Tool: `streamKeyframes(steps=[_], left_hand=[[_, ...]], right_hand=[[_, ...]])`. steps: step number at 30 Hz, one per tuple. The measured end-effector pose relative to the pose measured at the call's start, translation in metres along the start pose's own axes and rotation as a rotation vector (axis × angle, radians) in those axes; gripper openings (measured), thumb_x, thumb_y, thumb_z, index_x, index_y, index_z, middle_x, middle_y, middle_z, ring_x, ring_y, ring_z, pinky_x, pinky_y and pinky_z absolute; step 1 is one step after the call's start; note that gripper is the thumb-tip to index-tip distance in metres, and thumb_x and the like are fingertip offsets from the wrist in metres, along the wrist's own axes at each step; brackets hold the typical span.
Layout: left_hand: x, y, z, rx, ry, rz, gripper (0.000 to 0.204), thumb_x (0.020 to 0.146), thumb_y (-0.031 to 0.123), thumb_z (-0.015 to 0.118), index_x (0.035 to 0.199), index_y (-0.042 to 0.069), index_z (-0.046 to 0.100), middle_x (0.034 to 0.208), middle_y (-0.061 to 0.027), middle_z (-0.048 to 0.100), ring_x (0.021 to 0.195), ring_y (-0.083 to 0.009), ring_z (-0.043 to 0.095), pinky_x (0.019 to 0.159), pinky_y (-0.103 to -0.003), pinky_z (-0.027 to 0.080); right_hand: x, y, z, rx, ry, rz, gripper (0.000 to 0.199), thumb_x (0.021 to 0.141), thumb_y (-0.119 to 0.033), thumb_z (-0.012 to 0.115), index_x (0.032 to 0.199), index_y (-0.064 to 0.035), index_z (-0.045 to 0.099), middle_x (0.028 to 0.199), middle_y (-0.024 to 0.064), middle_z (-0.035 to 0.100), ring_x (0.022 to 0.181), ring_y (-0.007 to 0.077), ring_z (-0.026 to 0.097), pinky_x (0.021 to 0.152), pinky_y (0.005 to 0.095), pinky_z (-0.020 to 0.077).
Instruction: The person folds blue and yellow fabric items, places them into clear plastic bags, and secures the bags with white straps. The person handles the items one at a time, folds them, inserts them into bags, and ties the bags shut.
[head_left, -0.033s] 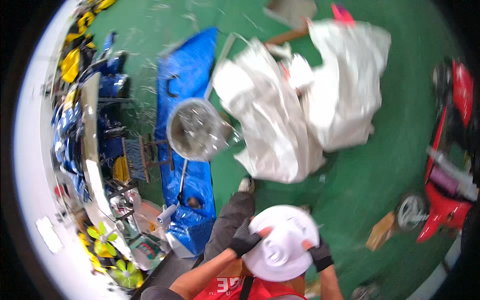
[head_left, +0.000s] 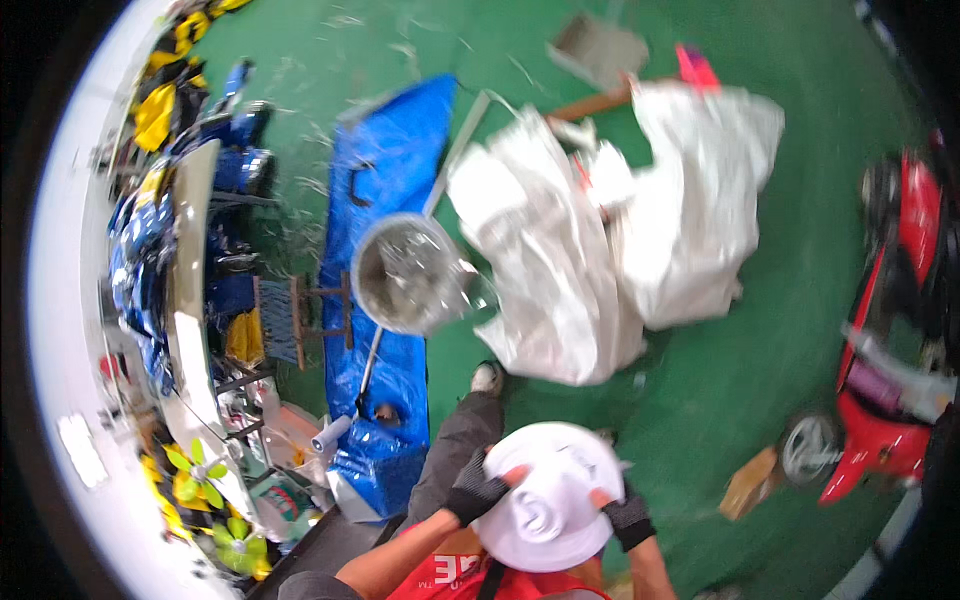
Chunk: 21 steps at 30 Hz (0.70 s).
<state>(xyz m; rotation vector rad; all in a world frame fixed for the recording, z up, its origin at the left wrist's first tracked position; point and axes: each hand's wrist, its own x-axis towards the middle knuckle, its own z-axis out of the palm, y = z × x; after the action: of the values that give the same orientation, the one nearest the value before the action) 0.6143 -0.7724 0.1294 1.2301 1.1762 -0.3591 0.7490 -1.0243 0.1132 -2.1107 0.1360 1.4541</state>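
Note:
Low in the view, both my hands grip a white round lid-like disc (head_left: pixel 548 505) in front of my chest. My left hand (head_left: pixel 482 488), in a black fingerless glove, clasps its left rim. My right hand (head_left: pixel 618 512), gloved the same way, clasps the right rim. Below the disc is my red top, and my grey trouser leg and shoe (head_left: pixel 487 378) stretch out onto the green floor. Just past the shoe stands a round metal tub (head_left: pixel 410 275) on a blue tarp (head_left: pixel 385 180).
Two big white sacks (head_left: pixel 560 260) (head_left: pixel 700 200) lie crumpled on the green floor ahead. A red wheeled machine (head_left: pixel 890 360) stands at the right, with a cardboard box (head_left: pixel 750 482) near it. A cluttered bench (head_left: pixel 185 300) with blue and yellow items runs along the left.

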Motion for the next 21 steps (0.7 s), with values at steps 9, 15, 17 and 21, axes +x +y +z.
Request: streamKeyframes(steps=[9, 15, 17, 21], left_hand=[[-0.089, 0.118, -0.265, -0.230, 0.302, 0.211, 0.073, 0.076, 0.046, 0.073, 0.119, -0.004, 0.041, 0.108, -0.0198, 0.060, 0.098, -0.0257, 0.060, 0.084, -0.036, 0.048], [-0.100, 0.210, -0.378, -0.376, 0.432, 0.407, 0.066, 0.079, 0.042, 0.070, 0.120, -0.001, 0.042, 0.105, -0.0199, 0.062, 0.096, -0.0280, 0.062, 0.081, -0.037, 0.049], [-0.094, 0.243, -0.413, -0.392, 0.439, 0.451, 0.068, 0.081, 0.040, 0.069, 0.126, -0.001, 0.040, 0.109, -0.0200, 0.061, 0.099, -0.0274, 0.060, 0.085, -0.036, 0.048], [-0.043, 0.293, -0.481, -0.391, 0.394, 0.435, 0.065, 0.083, 0.041, 0.065, 0.125, -0.003, 0.040, 0.112, -0.0193, 0.059, 0.103, -0.0270, 0.058, 0.089, -0.036, 0.046]], right_hand=[[-0.105, -0.425, 0.096, -0.077, -0.315, -0.220, 0.056, 0.077, -0.037, 0.073, 0.117, -0.0011, 0.059, 0.105, 0.0094, 0.065, 0.094, 0.0159, 0.059, 0.083, 0.0313, 0.0478], [-0.140, -0.619, 0.135, -0.179, -0.435, -0.344, 0.055, 0.079, -0.036, 0.072, 0.120, -0.0027, 0.058, 0.106, 0.0085, 0.064, 0.094, 0.0164, 0.060, 0.082, 0.0303, 0.0479], [-0.142, -0.670, 0.151, -0.171, -0.452, -0.558, 0.054, 0.080, -0.036, 0.070, 0.120, -0.0028, 0.058, 0.108, 0.0090, 0.064, 0.097, 0.0171, 0.059, 0.084, 0.0321, 0.0475], [-0.066, -0.730, 0.176, -0.266, -0.402, -0.373, 0.055, 0.079, -0.039, 0.071, 0.117, -0.0017, 0.060, 0.105, 0.0095, 0.065, 0.091, 0.0170, 0.062, 0.079, 0.0316, 0.0492]])
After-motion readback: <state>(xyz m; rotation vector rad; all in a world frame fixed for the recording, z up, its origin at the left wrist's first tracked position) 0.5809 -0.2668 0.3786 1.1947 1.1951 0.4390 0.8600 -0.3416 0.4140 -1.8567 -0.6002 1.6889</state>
